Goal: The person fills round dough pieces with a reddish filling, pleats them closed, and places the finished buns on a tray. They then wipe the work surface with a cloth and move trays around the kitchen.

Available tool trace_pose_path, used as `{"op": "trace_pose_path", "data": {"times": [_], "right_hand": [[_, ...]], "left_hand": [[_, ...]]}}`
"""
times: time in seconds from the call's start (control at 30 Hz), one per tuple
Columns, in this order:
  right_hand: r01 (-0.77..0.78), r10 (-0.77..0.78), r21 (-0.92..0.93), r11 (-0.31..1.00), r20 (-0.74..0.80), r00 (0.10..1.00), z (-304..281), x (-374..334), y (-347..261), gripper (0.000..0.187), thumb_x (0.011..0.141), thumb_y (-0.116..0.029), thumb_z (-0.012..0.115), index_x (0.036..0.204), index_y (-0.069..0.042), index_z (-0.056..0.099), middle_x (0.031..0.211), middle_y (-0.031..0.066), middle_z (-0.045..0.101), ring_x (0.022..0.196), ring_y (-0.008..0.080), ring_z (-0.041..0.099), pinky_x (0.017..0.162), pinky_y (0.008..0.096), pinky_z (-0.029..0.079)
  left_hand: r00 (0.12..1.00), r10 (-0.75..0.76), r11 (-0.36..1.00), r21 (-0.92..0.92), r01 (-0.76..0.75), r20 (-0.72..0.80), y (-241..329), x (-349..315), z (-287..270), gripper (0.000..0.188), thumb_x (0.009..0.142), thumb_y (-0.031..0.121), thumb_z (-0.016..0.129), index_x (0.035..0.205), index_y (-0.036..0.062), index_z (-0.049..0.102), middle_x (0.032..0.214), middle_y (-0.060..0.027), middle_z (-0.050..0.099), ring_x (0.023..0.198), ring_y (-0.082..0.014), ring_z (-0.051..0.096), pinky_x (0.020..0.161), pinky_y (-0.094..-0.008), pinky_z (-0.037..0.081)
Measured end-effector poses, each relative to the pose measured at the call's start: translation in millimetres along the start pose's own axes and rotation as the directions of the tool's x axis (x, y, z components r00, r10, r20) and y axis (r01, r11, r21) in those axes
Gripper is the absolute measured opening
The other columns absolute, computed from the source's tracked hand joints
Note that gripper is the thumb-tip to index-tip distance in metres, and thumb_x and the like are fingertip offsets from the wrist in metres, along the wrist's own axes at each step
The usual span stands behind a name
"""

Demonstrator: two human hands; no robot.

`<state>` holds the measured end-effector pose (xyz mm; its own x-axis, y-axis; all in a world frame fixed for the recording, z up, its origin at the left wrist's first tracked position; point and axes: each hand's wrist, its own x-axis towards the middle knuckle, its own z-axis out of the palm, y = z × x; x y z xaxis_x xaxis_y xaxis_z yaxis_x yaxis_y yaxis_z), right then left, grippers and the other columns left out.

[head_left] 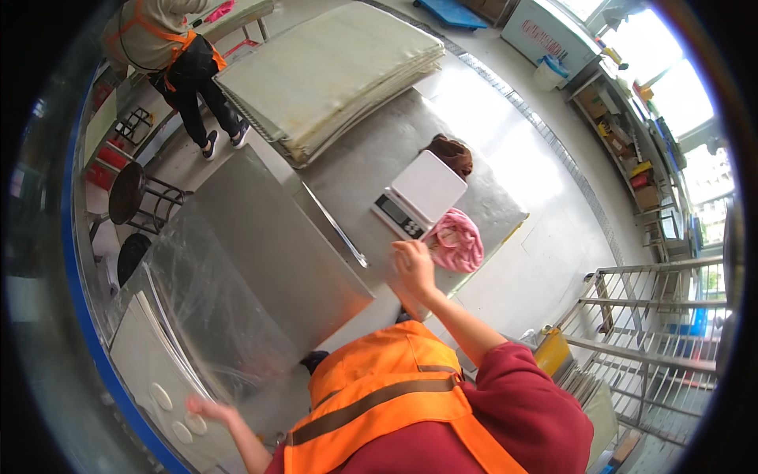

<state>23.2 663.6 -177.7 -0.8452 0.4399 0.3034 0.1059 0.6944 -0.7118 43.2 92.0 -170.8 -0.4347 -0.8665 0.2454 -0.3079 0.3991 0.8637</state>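
Observation:
My right hand (pixel 415 267) is at the front edge of a white kitchen scale (pixel 428 188), by its dark display and buttons. Its fingers are loosely bent and apart, and nothing shows in them. Beside it lies a crumpled pink cloth (pixel 456 242). Far to the left, my left hand (pixel 212 410) reaches over a pale board (pixel 142 347), close to several flat white discs (pixel 161 396) that look like dough. Motion blurs its fingers, so their grip cannot be made out.
A stack of pale sheets (pixel 332 71) covers the far part of the metal table (pixel 347 166). A brown cloth (pixel 452 153) lies behind the scale. Clear plastic film (pixel 213 292) drapes over the left worktop. A metal rack (pixel 647 340) stands at right; a co-worker (pixel 170 47) stands far left, near a stool (pixel 128 193).

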Motion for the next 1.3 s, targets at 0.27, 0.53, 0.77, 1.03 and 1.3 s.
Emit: {"op": "trace_pose_path", "data": {"times": [0.27, 0.53, 0.77, 1.03, 1.3], "right_hand": [[-0.473, 0.470, -0.050, 0.879, -0.068, 0.880, -189.1, -5.1, 166.7, 0.021, 0.090, -0.018, 0.051, 0.101, -0.004, 0.064, 0.094, 0.0143, 0.063, 0.090, 0.0282, 0.059, 0.080, 0.0360, 0.045], [-0.694, 0.683, 0.085, 0.715, 0.128, 0.719, -269.3, -51.6, 318.0, 0.037, 0.094, -0.033, 0.046, 0.106, -0.002, 0.062, 0.085, 0.0083, 0.063, 0.081, 0.0186, 0.059, 0.073, 0.0312, 0.047], [-0.965, 0.986, 0.261, -0.010, 0.162, 0.034, -365.6, -24.7, 502.8, 0.035, 0.088, -0.035, 0.042, 0.101, -0.007, 0.059, 0.075, 0.0074, 0.059, 0.062, 0.0185, 0.054, 0.057, 0.0398, 0.046], [-0.902, 0.819, 0.314, 0.297, 0.401, 0.410, -412.3, 241.7, 565.9, 0.025, 0.085, -0.024, 0.056, 0.100, -0.005, 0.063, 0.076, 0.0032, 0.061, 0.066, 0.0109, 0.055, 0.056, 0.0274, 0.045], [-0.850, 0.580, 0.051, 0.524, 0.709, 0.400, -373.9, 455.4, 592.2, 0.029, 0.089, -0.027, 0.054, 0.108, -0.006, 0.062, 0.084, 0.0041, 0.064, 0.074, 0.0119, 0.059, 0.062, 0.0274, 0.049]], "left_hand": [[0.589, 0.105, 0.943, -0.267, 0.196, 0.801, 188.3, -252.4, 123.9, 0.036, 0.094, 0.025, 0.050, 0.126, 0.0092, 0.045, 0.127, -0.0087, 0.048, 0.115, -0.0199, 0.046, 0.097, -0.0339, 0.032], [0.541, 0.126, 0.786, -0.416, 0.457, 0.832, 322.0, -399.3, 206.0, 0.026, 0.096, 0.027, 0.046, 0.112, 0.0063, 0.050, 0.106, -0.0053, 0.057, 0.090, -0.0118, 0.054, 0.081, -0.0263, 0.042], [0.055, 0.435, 0.819, -0.421, 0.390, 0.899, 430.0, -598.9, 272.5, 0.026, 0.098, 0.027, 0.043, 0.109, 0.0051, 0.053, 0.098, -0.0067, 0.061, 0.085, -0.0121, 0.057, 0.077, -0.0255, 0.045], [0.020, -0.333, 0.493, 0.156, 0.856, 0.943, 445.6, -753.8, 370.8, 0.034, 0.091, 0.043, 0.050, 0.100, 0.0111, 0.054, 0.092, -0.0079, 0.064, 0.079, -0.0188, 0.061, 0.071, -0.0341, 0.050], [0.032, -0.590, 0.070, 0.011, 0.998, 0.807, 415.5, -802.2, 451.4, 0.032, 0.089, 0.040, 0.051, 0.094, 0.0091, 0.052, 0.088, -0.0092, 0.060, 0.075, -0.0233, 0.056, 0.068, -0.0366, 0.049]]}}
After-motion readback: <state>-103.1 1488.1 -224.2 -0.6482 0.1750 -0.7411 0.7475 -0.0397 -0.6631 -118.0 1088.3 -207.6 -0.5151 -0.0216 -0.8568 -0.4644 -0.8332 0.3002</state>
